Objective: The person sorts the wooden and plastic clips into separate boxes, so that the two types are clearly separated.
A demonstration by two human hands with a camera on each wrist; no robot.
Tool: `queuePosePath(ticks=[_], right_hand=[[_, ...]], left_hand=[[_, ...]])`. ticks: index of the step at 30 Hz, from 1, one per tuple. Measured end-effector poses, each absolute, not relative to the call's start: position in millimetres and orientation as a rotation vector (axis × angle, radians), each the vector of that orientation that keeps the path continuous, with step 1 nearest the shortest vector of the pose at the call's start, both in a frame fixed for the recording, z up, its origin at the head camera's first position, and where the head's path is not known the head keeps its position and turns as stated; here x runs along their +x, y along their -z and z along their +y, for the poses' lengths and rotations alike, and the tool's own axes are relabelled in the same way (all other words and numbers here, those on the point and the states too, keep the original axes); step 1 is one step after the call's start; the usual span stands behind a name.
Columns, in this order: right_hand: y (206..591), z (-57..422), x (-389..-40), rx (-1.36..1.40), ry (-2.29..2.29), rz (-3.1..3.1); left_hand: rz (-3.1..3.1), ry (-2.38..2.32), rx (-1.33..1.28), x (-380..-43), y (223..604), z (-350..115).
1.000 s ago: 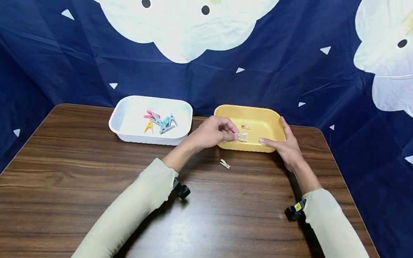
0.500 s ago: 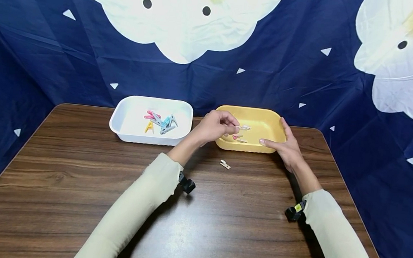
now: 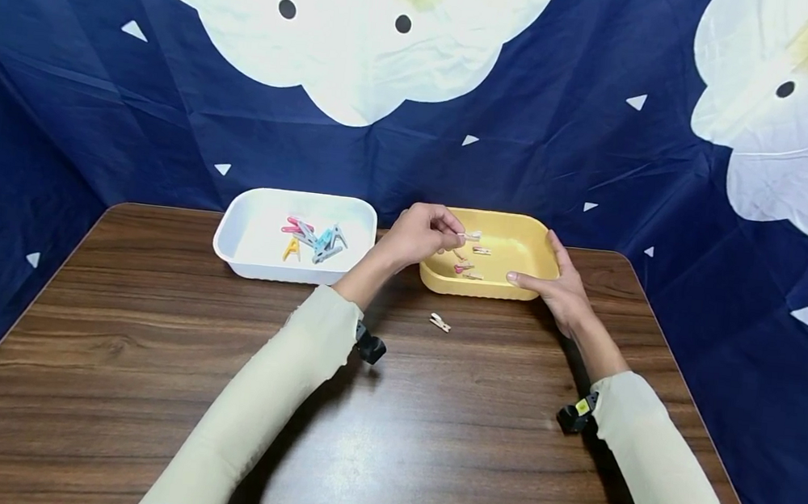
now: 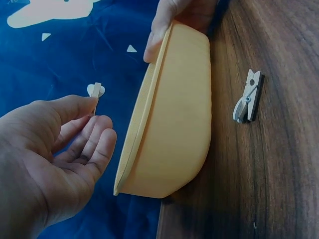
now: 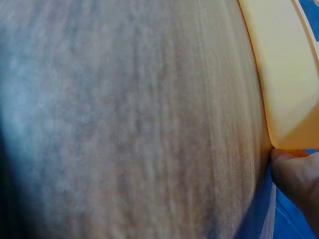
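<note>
My left hand (image 3: 419,233) pinches a small wooden clothespin (image 3: 473,235) between thumb and fingertips, over the left part of the yellow basin (image 3: 477,289). In the left wrist view that clothespin (image 4: 96,90) sticks up from the fingertips and bears a pale, rounded decoration. Several small clothespins (image 3: 481,250), some with pink or red on them, lie on the basin's floor. At the basin's right end, my right hand (image 3: 562,292) grips it, thumb over the front rim and fingers along the side. One more wooden clothespin (image 3: 440,322) lies on the table before the basin.
A white basin (image 3: 285,274) stands left of the yellow one, with several larger plastic clothespins (image 3: 323,240) in grey, blue, pink and yellow. Both are near the far edge of the brown wood-grain table (image 3: 110,345). A dark blue cloth (image 3: 413,155) with cloud prints hangs behind.
The left hand has risen from the yellow basin's front toward its back left, still pinching a clothespin. More clothespins on the basin floor have come into view. The right hand keeps its hold.
</note>
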State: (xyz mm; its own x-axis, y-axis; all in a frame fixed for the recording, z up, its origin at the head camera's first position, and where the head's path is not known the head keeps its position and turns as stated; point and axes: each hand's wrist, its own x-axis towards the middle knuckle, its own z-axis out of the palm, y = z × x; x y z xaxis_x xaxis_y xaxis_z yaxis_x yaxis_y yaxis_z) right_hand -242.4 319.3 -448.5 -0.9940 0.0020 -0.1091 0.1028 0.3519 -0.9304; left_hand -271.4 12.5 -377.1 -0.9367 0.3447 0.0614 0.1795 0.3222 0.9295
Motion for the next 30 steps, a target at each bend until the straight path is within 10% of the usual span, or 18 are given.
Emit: queuePosePath(ticks=[30], right_hand=[[448,319,-242,0.096,1.723,2.531]], left_hand=[[2.509,-1.618,0.470,-278,385,10]])
